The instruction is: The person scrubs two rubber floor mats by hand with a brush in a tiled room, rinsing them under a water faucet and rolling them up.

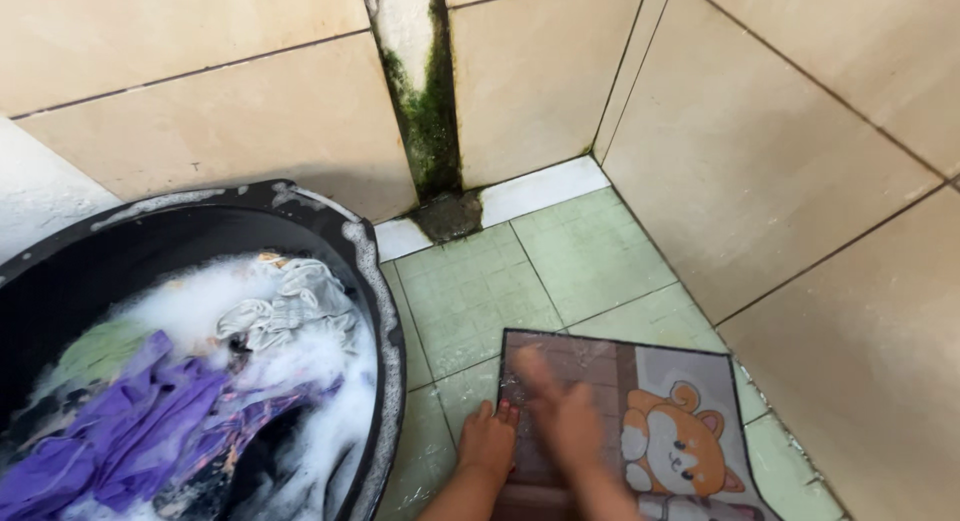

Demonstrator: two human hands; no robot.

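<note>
Down on the green tiled floor (pixel 470 291), in the corner where two beige walls (pixel 800 131) meet, lies a small mat (pixel 640 411) with a cartoon animal printed on it. Both hands rest on its near left part. The left hand (pixel 487 443) lies flat, fingers spread and pressed on the mat's left edge, partly on the floor; it grasps nothing. The right hand (pixel 560 411) is just beside it, farther onto the mat, and is blurred by motion; its fingers look stretched out flat over the wet surface, but whether it holds a brush or cloth I cannot tell.

Seen from the hands, the mat stretches away to the right and slightly forward, its long axis running from the lower edge of the view up toward the corner. The animal picture lies to the right of the right hand, untouched. The right hand is the nearer to the mat's middle; the left stays at the border.

Left of the hands, well apart from the mat, stands a black basin (pixel 385 321) full of suds with purple cloth (pixel 140 421) and grey cloth (pixel 290 306) soaking in it.
</note>
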